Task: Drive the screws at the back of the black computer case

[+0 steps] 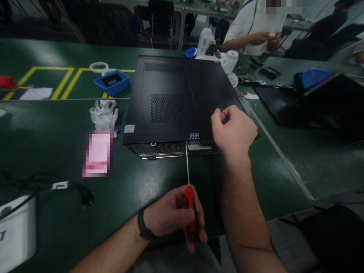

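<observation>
A black computer case (170,102) lies flat on the green table (51,144), its rear panel facing me. My left hand (176,216) is closed round the red handle of a screwdriver (190,204); its thin shaft runs up to the top edge of the rear panel. My right hand (233,131) rests on the case's near right corner with the fingers curled in; whether they hold anything is hidden.
White work gloves (104,113) and a pink packet (97,152) lie left of the case. A blue tray (112,81) and tape rolls sit further back. A black cable (71,189) trails at left. Another person in white (256,26) works across the table. A second dark case (313,102) lies right.
</observation>
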Demonstrator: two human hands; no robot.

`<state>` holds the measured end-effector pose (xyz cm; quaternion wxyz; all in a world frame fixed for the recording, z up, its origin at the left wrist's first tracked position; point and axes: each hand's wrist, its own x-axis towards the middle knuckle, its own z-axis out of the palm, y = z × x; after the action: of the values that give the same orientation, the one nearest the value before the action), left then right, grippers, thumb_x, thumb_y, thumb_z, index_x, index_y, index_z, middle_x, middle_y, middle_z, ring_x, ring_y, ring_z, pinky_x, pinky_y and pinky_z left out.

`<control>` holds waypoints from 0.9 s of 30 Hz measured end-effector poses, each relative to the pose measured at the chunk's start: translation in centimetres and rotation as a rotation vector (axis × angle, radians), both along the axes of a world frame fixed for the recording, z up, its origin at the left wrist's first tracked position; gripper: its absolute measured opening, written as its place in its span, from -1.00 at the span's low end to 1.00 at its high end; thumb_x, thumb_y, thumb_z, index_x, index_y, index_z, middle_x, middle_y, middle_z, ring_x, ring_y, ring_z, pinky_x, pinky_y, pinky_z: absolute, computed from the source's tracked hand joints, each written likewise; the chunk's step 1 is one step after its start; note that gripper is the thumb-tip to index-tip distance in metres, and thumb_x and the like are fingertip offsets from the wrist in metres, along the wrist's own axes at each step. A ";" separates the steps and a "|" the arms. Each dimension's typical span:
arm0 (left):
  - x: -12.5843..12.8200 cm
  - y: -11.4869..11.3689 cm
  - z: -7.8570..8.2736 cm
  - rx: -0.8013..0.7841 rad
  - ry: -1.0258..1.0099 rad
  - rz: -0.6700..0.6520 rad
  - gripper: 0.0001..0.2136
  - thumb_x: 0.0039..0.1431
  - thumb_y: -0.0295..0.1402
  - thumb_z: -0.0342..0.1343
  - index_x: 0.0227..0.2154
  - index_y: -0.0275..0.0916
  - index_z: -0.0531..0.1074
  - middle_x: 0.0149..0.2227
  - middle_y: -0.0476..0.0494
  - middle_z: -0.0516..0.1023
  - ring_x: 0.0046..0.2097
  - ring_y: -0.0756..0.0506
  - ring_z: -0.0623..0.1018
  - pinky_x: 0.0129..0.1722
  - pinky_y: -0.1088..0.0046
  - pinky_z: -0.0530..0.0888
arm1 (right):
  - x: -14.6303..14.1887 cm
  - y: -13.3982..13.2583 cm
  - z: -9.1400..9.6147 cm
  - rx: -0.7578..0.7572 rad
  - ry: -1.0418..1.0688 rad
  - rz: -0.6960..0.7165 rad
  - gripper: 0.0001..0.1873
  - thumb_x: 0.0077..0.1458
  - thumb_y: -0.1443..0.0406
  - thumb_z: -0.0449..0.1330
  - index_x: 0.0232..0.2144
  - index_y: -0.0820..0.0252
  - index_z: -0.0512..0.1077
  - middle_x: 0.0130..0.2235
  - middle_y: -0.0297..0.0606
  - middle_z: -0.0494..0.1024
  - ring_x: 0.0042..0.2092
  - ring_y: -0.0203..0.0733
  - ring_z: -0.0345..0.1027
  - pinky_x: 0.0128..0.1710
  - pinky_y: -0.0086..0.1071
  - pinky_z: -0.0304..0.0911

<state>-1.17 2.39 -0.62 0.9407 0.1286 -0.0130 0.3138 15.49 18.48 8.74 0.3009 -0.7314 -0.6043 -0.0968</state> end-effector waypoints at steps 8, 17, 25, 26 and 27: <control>-0.6 0.3 0.8 -0.033 0.036 -0.053 -0.78 0.32 -0.37 0.24 -0.04 -0.34 0.53 -0.14 -0.26 0.69 -0.08 -0.22 0.73 -0.21 0.29 0.72 | -0.1 0.0 0.0 0.000 0.000 -0.006 -0.68 0.21 0.08 0.12 -0.51 0.10 0.32 -0.46 -0.36 0.38 -0.41 -0.25 0.08 -0.34 -0.26 -0.14; 0.0 0.0 0.0 0.014 0.023 0.011 -0.82 0.30 -0.36 0.27 -0.11 -0.25 0.46 -0.18 -0.19 0.70 -0.15 -0.17 0.75 -0.32 0.37 0.71 | 0.0 0.0 0.0 0.003 0.006 -0.002 -0.68 0.21 0.08 0.11 -0.52 0.10 0.30 -0.47 -0.36 0.35 -0.42 -0.26 0.03 -0.35 -0.25 -0.16; -0.6 0.4 0.8 -0.050 0.045 -0.049 -0.77 0.32 -0.35 0.24 -0.02 -0.33 0.54 -0.16 -0.25 0.68 -0.10 -0.22 0.73 -0.23 0.28 0.72 | -0.1 0.0 0.0 0.000 0.011 -0.004 -0.67 0.21 0.08 0.11 -0.52 0.10 0.30 -0.47 -0.36 0.34 -0.42 -0.26 0.01 -0.34 -0.25 -0.16; -0.5 0.4 0.8 -0.044 0.046 -0.041 -0.79 0.31 -0.36 0.25 -0.05 -0.32 0.54 -0.16 -0.24 0.67 -0.10 -0.21 0.73 -0.24 0.28 0.72 | -0.1 0.0 0.0 0.000 0.010 -0.005 -0.67 0.21 0.08 0.11 -0.52 0.10 0.30 -0.47 -0.36 0.34 -0.42 -0.26 0.01 -0.34 -0.26 -0.16; -0.5 0.3 0.6 -0.036 0.041 -0.029 -0.81 0.32 -0.36 0.24 -0.07 -0.30 0.53 -0.17 -0.21 0.67 -0.11 -0.20 0.74 -0.26 0.30 0.72 | -0.1 0.0 0.0 0.000 0.008 -0.006 -0.67 0.21 0.08 0.11 -0.51 0.10 0.30 -0.47 -0.36 0.34 -0.42 -0.26 0.00 -0.34 -0.26 -0.16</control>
<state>-1.63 2.72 0.00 0.9474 0.1179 0.0099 0.2974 15.38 18.47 8.77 0.3032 -0.7336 -0.6007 -0.0949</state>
